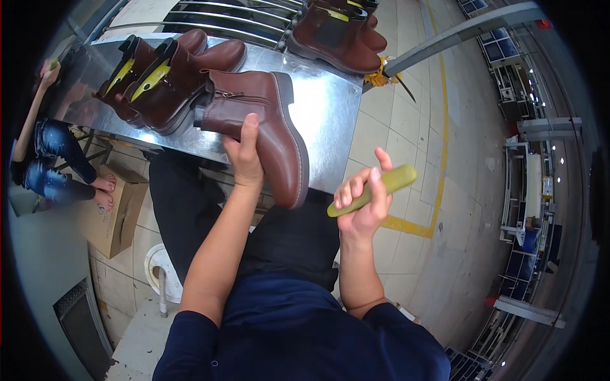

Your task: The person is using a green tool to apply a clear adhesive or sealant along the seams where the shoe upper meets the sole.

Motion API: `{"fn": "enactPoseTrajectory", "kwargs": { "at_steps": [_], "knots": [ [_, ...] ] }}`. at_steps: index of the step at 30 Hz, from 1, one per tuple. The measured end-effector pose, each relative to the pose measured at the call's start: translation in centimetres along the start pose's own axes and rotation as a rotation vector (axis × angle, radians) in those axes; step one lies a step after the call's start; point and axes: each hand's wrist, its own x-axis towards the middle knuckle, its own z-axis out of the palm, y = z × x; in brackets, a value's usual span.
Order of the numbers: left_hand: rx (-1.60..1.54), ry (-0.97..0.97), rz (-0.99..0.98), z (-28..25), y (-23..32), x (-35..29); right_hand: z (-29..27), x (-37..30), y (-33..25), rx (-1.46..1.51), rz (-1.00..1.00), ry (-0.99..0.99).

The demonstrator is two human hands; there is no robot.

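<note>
My left hand (246, 159) is closed around the shaft of a brown leather ankle boot (279, 149). The boot lies tipped on its side, sole to the right and toe pointing toward me, its side zipper uppermost. It is over the metal tabletop's (327, 136) near edge. My right hand (362, 213) is raised to the right of the boot, apart from it. Its fingers wrap a rounded, translucent yellow-green bar (400, 178) whose exact kind I cannot tell.
Left on the table stands a pair of matching boots (181, 86) with yellow inserts; more boots (337, 41) stand at the far right beside metal rails (238, 28). At far left, another person's hand (48, 75) holds something small and green. A cardboard box (117, 216) is on the floor.
</note>
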Motion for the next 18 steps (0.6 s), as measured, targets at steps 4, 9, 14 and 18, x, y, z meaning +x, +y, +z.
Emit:
{"fn": "enactPoseTrajectory", "kwargs": {
  "at_steps": [4, 9, 14, 18],
  "knots": [
    [0.048, -0.023, 0.089, -0.8, -0.5, 0.1, 1.5, 0.6, 0.6, 0.111, 0.054, -0.081],
    [0.095, 0.02, 0.097, -1.0, -0.7, 0.2, 3.6, -0.1, 1.9, 0.168, 0.029, -0.157],
    [0.091, 0.02, 0.088, -1.2, -1.0, 0.2, 5.1, 0.0, 2.9, 0.045, -0.027, -0.084],
    [0.117, 0.033, 0.095, -1.5, -1.4, 0.1, 6.3, 0.1, 3.3, -0.081, -0.079, -0.058]
  ]
}}
